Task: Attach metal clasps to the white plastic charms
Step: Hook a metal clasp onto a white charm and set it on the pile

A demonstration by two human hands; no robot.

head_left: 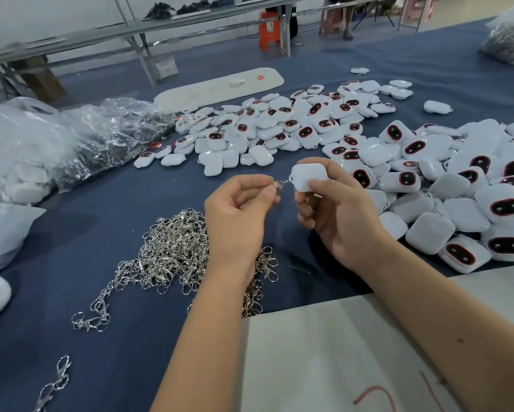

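Flat white board [324, 352] lies nearest. Above blue cloth [131, 203], the left hand [238, 209] pinches a shiny metal clasp [279, 185] at a smooth, rounded-square white charm [309, 176] gripped by the right hand [339, 215].

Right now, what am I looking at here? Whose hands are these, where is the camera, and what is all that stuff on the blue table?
There is no machine here: a person works with bare hands, and the single picture comes from a camera worn on their head, looking forward and down. The right hand holds one white plastic charm. The left hand pinches a small metal clasp against the charm's corner loop; whether it is hooked on yet I cannot tell. On the blue table lie a heap of loose silver clasps, a big spread of white charms, many with dark, red-rimmed ovals, and clear plastic bags at the left.
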